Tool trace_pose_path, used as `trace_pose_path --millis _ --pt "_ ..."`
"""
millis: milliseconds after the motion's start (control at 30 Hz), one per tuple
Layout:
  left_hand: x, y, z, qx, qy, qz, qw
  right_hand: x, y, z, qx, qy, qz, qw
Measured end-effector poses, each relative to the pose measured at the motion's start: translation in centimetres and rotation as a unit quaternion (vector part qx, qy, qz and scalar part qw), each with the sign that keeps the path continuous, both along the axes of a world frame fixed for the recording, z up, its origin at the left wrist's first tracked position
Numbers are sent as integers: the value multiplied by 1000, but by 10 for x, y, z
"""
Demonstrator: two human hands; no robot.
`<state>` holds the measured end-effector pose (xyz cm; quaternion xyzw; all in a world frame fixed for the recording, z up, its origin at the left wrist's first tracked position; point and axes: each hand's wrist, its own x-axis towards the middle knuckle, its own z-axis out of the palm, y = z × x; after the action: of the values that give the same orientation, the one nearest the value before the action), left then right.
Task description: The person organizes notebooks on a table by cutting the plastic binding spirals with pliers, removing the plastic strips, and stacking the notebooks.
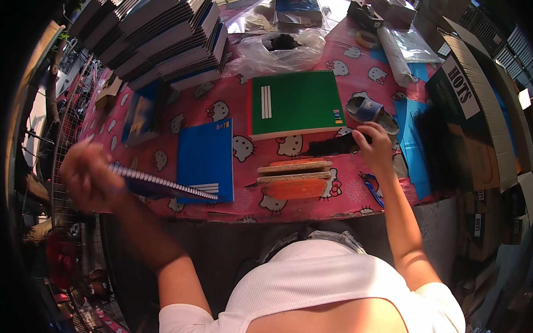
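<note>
My left hand (93,175), smeared by motion, is raised at the table's left front, closed on one end of a spiral-bound notebook (166,183). The notebook is seen nearly edge-on, with its white coil uppermost, over the corner of a blue notebook (205,158) lying flat. My right hand (376,144) has thumb and fingertips bent together at the right end of a dark black strip (332,146); what they hold is too small to make out. Behind the strip lies a thick green notebook (298,103). An orange wooden block with a slot (294,178) stands near the front edge.
Tall stacks of spiral notebooks (159,39) rise at the back left. A clear plastic bag (276,52) lies behind the green notebook. Blue-handled pliers (373,191), a blue-grey cup-like object (365,108), a black bristly bundle (428,146) and an open cardboard box (474,109) are on the right.
</note>
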<state>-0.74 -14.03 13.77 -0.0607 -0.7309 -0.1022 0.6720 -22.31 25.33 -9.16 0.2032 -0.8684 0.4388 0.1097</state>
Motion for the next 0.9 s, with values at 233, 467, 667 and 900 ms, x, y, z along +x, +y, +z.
trace_pose_path --millis 233,467,667,900 --pt "-89 -39 -188 50 -460 146 874 -98 -67 -52 82 -203 -70 973" --pt "-74 45 -188 513 -406 -96 751 -23 -38 37 -20 -52 14 998" --pt "-56 100 -91 499 -353 -255 749 50 -15 46 -269 -183 213 921" --pt "-34 114 -117 398 -415 -274 771 63 5 -23 -32 -78 267 960"
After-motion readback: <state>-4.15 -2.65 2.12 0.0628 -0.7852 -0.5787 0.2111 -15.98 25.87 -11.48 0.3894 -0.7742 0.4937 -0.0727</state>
